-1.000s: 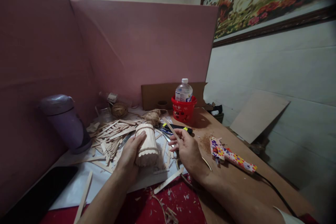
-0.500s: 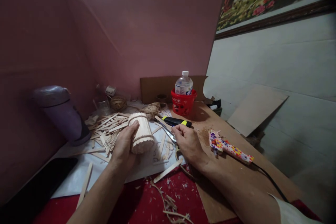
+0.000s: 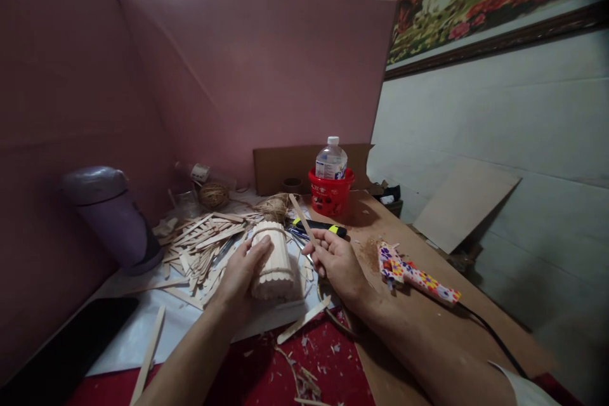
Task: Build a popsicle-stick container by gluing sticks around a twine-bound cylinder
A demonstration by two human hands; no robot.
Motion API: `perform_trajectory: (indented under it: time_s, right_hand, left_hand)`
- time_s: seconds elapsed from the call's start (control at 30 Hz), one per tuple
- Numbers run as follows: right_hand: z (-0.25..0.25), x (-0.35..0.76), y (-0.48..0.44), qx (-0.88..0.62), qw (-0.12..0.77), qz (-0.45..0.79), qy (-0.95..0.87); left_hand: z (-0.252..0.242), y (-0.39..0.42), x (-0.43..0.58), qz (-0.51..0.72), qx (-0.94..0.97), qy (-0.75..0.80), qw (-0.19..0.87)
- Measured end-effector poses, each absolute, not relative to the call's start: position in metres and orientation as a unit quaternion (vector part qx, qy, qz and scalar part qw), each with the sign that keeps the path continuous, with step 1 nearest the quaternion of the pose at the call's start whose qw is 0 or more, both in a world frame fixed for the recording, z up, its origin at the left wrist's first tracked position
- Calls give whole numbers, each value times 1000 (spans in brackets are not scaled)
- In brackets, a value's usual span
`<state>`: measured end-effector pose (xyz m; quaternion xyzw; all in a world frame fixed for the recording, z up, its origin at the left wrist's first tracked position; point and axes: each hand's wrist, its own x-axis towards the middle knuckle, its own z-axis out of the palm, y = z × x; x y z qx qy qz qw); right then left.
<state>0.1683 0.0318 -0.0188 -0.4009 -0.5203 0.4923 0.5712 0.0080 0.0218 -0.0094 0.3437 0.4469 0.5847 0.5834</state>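
Slippage looks the main risk: the tilted cylinder of pale wooden sticks (image 3: 273,259), above white paper (image 3: 111,337) mid-counter (image 3: 373,209), could roll free if the left hand (image 3: 242,274), its grip clamped around one side, loosens. The loose stick (image 3: 299,214) could twist or drop, since the right hand (image 3: 337,265) pinches only its lower end between thumb and fingers. Both forearms reach forward and inward from the bottom edge; the left thumb lies along the cylinder, the right fingers curl.
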Motion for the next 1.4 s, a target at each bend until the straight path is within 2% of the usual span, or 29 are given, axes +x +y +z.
perform_trajectory:
  time_s: [0.33,0.7,1.1,1.4]
  right_hand:
    - [-14,168,28,-405,561,518,-502]
    - [-23,170,35,-477,574,445,-495]
    - [-18,168,29,-508,548,440,-498]
    - [-17,171,32,-483,584,433,-488]
  left_hand:
    - [-16,24,9,598,345,456,561]
    - [4,27,-3,736,288,411,454]
    - [3,26,-5,740,276,394,470]
    - [4,24,-1,696,296,424,499]
